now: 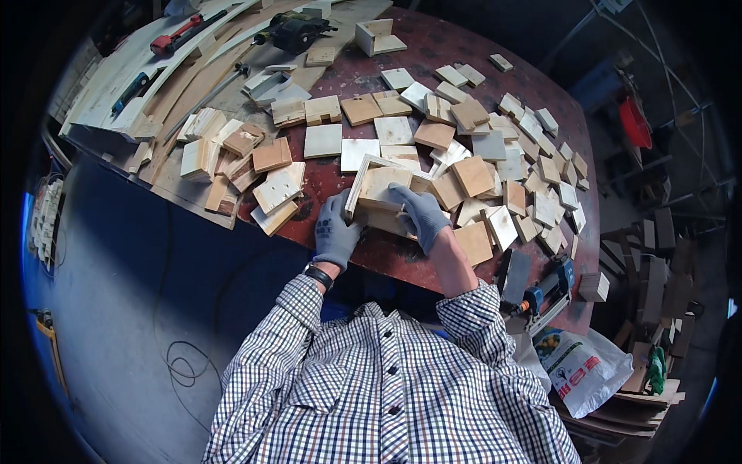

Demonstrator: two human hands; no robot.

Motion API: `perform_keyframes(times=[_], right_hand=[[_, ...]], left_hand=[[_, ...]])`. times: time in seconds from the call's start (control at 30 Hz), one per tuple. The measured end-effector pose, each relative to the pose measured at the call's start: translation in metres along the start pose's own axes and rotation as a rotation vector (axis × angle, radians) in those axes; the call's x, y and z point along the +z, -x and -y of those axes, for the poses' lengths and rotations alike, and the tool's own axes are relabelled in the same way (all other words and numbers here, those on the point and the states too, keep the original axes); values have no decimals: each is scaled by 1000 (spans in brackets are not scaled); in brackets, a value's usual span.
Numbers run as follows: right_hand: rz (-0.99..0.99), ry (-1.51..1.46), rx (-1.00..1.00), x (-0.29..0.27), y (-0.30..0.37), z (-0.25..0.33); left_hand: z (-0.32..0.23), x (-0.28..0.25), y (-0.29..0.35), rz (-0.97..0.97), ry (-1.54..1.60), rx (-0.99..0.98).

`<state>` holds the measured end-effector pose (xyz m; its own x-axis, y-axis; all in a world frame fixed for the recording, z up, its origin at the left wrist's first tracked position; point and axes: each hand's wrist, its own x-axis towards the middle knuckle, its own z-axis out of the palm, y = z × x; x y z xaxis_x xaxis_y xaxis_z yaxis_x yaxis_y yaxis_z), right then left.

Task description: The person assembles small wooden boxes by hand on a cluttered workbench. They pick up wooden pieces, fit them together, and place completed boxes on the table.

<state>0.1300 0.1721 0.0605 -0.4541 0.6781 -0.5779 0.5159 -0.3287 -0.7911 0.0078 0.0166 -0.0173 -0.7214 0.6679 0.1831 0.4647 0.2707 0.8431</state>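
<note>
Since both hands are right up against the same piece, neither one's really nearer: a small, open, pale wooden box (pixel 356 185) sits between them, just right of the grey-gloved left hand (pixel 335 232) and ahead of the grey-gloved right hand (pixel 421 218). Left's got its lower left corner in a grasp; right has fingertips against the flat, light tan wooden panel (pixel 385 184) inside, but I can't tell if it's actually pinching anything. Long axis looks roughly left to right, though the fisheye makes that iffy. Box is over the near edge of the stained dark red tabletop (pixel 448 46); can't say if it's resting or lifted. Looks like thin boards, tilted walls, raw edges, with loose square wood blocks (pixel 471 176) scattered just beyond.
</note>
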Motion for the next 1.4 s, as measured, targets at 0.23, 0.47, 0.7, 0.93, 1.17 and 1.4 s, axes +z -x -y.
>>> perform_keyframes(times=[0.23,0.47,0.7,0.93,1.17,1.4], right_hand=[[-31,-29,-120,-6,34,1],[-152,-328,-20,-104,56,-37],[-166,-137,-20,-99,56,-37],[-168,56,22,-94,59,-19],[-70,-229,-25,-53,53,-34],[25,-279,-173,-7,39,-35]], left_hand=[[6,0,6,-34,-56,61],[-5,5,28,-306,-191,382],[-19,7,41,-390,-250,339],[12,-1,22,-52,1,225],[17,1,17,32,2,192],[6,-8,13,128,-15,125]])
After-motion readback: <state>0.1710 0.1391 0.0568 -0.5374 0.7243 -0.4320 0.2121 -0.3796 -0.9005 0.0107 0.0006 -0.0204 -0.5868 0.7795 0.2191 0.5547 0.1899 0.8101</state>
